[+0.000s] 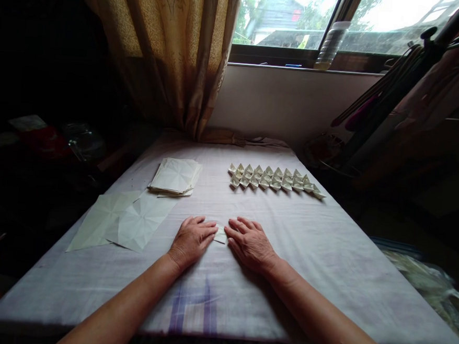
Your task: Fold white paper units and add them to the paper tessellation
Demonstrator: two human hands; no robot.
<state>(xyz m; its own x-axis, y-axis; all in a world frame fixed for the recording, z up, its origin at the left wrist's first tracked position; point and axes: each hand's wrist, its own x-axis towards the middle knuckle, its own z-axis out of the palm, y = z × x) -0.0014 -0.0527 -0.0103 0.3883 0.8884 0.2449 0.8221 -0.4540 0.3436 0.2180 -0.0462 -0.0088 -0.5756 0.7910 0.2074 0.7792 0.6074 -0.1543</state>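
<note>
My left hand [191,240] and my right hand [249,242] lie palm down, side by side, on a pale cloth-covered table [325,262]. Between their fingertips sits a small folded piece of cream paper [221,236], and both hands press on it with fingers stretched flat. Most of that piece is hidden under the fingers. Farther back on the right, several small folded paper boats [275,179] stand in rows. A stack of creased square paper sheets [176,176] lies back left.
Two unfolded creased sheets [126,221] lie flat at the table's left. A patterned curtain [171,47] hangs behind, beside a window with a plastic bottle [331,44] on the sill. Dark clutter fills the left side; umbrellas and fabric lean at the right.
</note>
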